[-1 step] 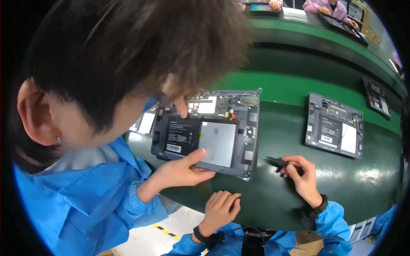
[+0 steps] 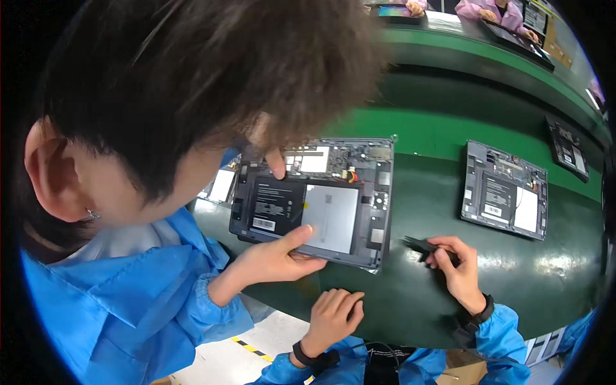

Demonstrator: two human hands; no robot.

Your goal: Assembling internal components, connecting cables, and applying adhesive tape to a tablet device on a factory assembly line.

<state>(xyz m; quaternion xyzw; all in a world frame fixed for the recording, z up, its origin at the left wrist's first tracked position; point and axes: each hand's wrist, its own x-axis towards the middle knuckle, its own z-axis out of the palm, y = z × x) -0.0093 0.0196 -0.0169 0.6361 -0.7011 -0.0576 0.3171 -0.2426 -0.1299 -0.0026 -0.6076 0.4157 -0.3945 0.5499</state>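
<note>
Up close, a co-worker in a blue smock (image 2: pixel 128 301) leans in from the wearer's left, head filling much of the view, steadying an opened tablet (image 2: pixel 314 202) on the green conveyor belt (image 2: pixel 436 128); it lies just ahead of the wearer's left hand. The co-worker's hand (image 2: pixel 276 260) grips its near edge, thumb on the silver battery panel, apparently to keep it from sliding, while a finger (image 2: pixel 277 165) presses near the circuit board on its far side. A second opened tablet (image 2: pixel 505 190) lies beyond the wearer's right hand. The wearer's left hand (image 2: pixel 333 314) rests loosely curled and empty on the belt's near edge, wrist banded in black. The right hand (image 2: pixel 454 266), palm down, pinches a small black tool (image 2: pixel 417 244), its tip pointing left toward the held tablet.
</note>
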